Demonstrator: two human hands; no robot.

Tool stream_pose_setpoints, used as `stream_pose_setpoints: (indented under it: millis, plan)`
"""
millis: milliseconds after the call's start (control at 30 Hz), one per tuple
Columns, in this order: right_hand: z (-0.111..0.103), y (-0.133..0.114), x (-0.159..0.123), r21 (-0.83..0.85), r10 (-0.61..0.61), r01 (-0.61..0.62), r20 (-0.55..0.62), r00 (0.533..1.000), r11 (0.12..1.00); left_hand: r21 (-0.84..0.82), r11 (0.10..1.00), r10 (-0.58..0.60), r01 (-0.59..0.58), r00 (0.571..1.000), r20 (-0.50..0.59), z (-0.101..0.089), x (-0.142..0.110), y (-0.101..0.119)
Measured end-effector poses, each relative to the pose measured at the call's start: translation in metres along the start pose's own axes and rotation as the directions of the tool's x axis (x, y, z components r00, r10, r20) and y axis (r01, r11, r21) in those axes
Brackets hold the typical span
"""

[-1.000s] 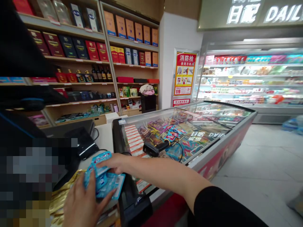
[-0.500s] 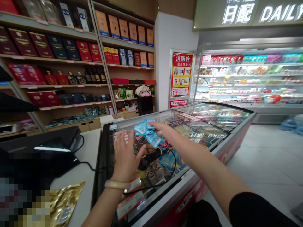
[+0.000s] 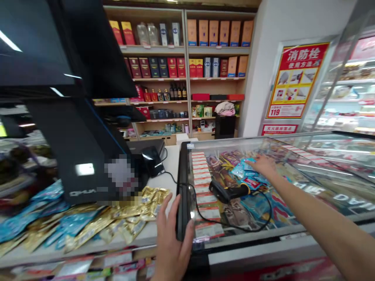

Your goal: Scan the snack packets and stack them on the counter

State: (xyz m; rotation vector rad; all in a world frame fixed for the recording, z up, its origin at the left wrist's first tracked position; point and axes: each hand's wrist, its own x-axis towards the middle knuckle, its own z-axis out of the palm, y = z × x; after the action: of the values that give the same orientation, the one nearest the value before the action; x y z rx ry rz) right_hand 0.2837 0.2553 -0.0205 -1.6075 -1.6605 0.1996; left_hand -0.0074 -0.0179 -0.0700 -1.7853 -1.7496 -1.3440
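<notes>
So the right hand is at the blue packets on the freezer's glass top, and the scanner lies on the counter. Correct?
No: the head view shows the scanner on the freezer's glass top, not the counter. The right hand is at the blue packets.

The left hand (image 3: 173, 244) has moved back toward the gold packets (image 3: 154, 201).

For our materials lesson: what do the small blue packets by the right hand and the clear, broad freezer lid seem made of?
Small blue packets: probably glossy plastic film; wrinkled, with bright highlights. Clear, broad freezer lid: smooth, glossy, probably glass, possibly plastic; see-through, with bright reflections.
</notes>
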Motion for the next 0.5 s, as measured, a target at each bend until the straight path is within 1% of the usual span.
stream_pose_setpoints:
  millis: [33,100,133,167,200,233,267,300,333,367,400,433,467,500]
  plan:
    - [0.002,-0.012,-0.002,0.015,0.001,-0.001,-0.037,0.999,1.000,0.056,0.998,-0.016,0.019,0.999,-0.051,-0.013,-0.003,-0.013]
    - [0.010,-0.044,-0.011,0.047,-0.018,0.023,-0.108,0.994,0.999,0.178,0.982,-0.040,0.067,0.988,-0.152,-0.039,-0.009,-0.044]
    - [0.017,-0.064,-0.020,0.072,-0.054,0.063,-0.108,0.993,0.995,0.239,0.966,-0.053,0.099,0.980,-0.191,-0.051,-0.012,-0.060]
    - [0.026,-0.087,-0.032,0.103,-0.116,0.123,-0.074,0.991,0.987,0.295,0.946,-0.069,0.134,0.973,-0.219,-0.061,-0.014,-0.078]
    - [0.036,-0.110,-0.047,0.207,-0.248,0.233,0.048,0.968,0.950,0.342,0.925,-0.084,0.165,0.967,-0.240,-0.070,-0.016,-0.094]
    - [0.048,-0.134,-0.063,0.310,-0.398,0.327,0.200,0.896,0.893,0.381,0.905,-0.096,0.188,0.964,-0.248,-0.076,-0.018,-0.110]
    - [0.061,-0.157,-0.081,0.389,-0.527,0.391,0.356,0.771,0.834,0.413,0.887,-0.111,0.207,0.963,-0.245,-0.082,-0.021,-0.124]
    - [0.074,-0.179,-0.098,0.430,-0.591,0.410,0.498,0.635,0.804,0.442,0.869,-0.128,0.222,0.964,-0.233,-0.085,-0.023,-0.136]
    - [0.087,-0.199,-0.114,0.433,-0.598,0.413,0.611,0.519,0.801,0.467,0.853,-0.149,0.234,0.966,-0.210,-0.088,-0.026,-0.146]
    - [0.100,-0.216,-0.128,0.404,-0.570,0.417,0.694,0.440,0.814,0.490,0.837,-0.176,0.242,0.968,-0.178,-0.089,-0.029,-0.153]
    - [0.112,-0.231,-0.139,0.366,-0.534,0.426,0.748,0.394,0.827,0.509,0.823,-0.209,0.252,0.968,-0.142,-0.090,-0.032,-0.158]
    - [0.122,-0.243,-0.148,0.319,-0.490,0.440,0.794,0.359,0.839,0.521,0.813,-0.241,0.259,0.965,-0.104,-0.090,-0.034,-0.161]
    - [0.131,-0.253,-0.156,0.273,-0.452,0.463,0.826,0.336,0.843,0.528,0.808,-0.271,0.262,0.961,-0.064,-0.089,-0.037,-0.161]
    - [0.138,-0.260,-0.161,0.229,-0.423,0.491,0.843,0.333,0.841,0.532,0.805,-0.294,0.262,0.955,-0.026,-0.088,-0.038,-0.160]
